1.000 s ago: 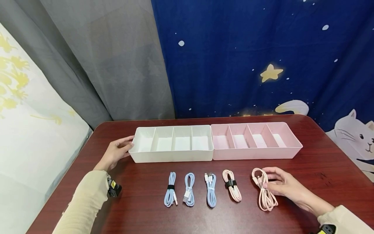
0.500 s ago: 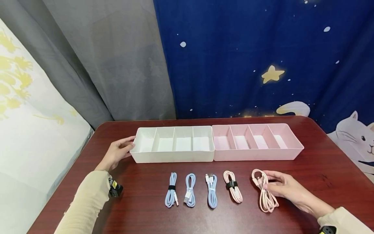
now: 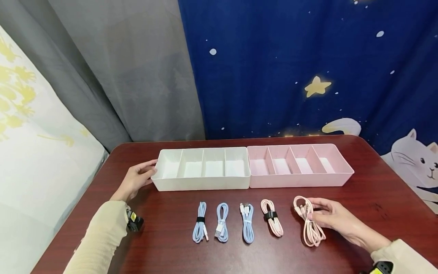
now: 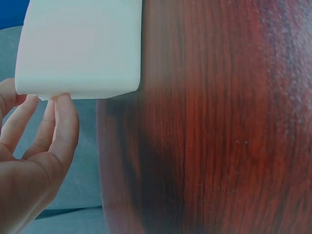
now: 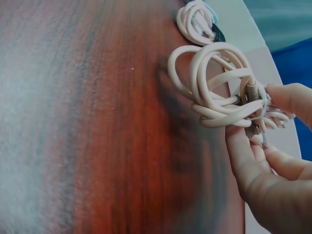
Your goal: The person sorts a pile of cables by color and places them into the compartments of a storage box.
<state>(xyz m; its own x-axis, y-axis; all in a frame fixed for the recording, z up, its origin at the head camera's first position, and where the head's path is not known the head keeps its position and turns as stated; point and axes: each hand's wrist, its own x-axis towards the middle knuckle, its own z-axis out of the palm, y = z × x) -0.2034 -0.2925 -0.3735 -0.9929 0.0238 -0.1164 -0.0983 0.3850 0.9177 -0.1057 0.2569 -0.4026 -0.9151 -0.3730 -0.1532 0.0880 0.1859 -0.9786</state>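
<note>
My right hand (image 3: 337, 220) pinches a coiled pink charging cable (image 3: 311, 228) between thumb and fingers, in front of the pink divided box (image 3: 297, 180). In the right wrist view, the cable (image 5: 214, 87) hangs in loose loops beyond the fingertips, its plugs tucked near the tie. At the far left, the fingers of my left hand (image 3: 135, 180) rest against the end of the white divided box (image 3: 202, 184). The left wrist view has these fingertips right at the edge of the box's end wall (image 4: 80, 46). Both boxes stand end to end, each split into several compartments with nothing in them.
Between the hands lie a blue cable (image 3: 199, 224) with a black strap, two more blue cables, one (image 3: 222, 222) beside the other (image 3: 247, 223), and a pink cable (image 3: 272, 217) with a black strap. The dark red table (image 3: 164, 255) ends at curtains behind.
The pink cable in my right hand has risen very slightly off to the upper left. My left hand stays at the white box, and the other cables lie as before.
</note>
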